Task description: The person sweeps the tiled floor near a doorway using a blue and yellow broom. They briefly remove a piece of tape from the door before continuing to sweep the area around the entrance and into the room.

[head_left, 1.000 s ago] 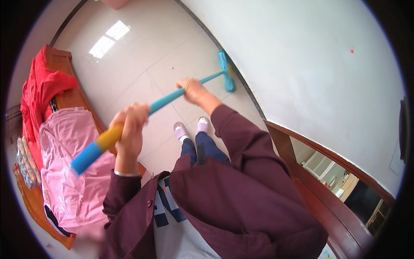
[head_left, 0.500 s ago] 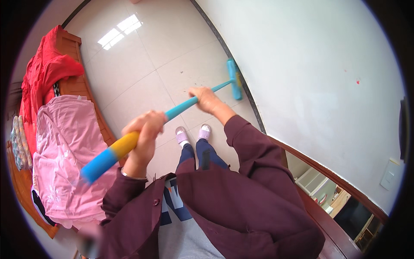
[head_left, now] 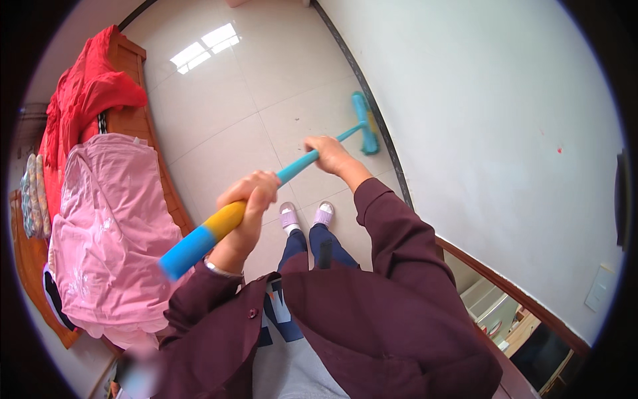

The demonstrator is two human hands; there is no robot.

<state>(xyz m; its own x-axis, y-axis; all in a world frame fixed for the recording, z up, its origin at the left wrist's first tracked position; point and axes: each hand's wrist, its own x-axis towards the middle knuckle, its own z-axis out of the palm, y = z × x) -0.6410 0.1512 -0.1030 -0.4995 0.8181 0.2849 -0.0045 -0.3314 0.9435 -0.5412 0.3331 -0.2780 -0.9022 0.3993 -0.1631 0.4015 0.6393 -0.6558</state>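
In the head view, the broom (head_left: 297, 167) slants over the tiled floor (head_left: 212, 113), its turquoise shaft meeting a yellow band and blue butt. Its turquoise head, slightly blurred, sits just beside the dark skirting (head_left: 345, 50) at the floor's right edge. The left hand (head_left: 251, 199) wraps the shaft near the yellow; the right hand (head_left: 329, 155) grips nearer the head. Open floor stretches left to the wooden bed (head_left: 126, 123).

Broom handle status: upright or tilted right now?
Tilted: the broom handle slants through the left hand and right hand toward the broom head near the wall.
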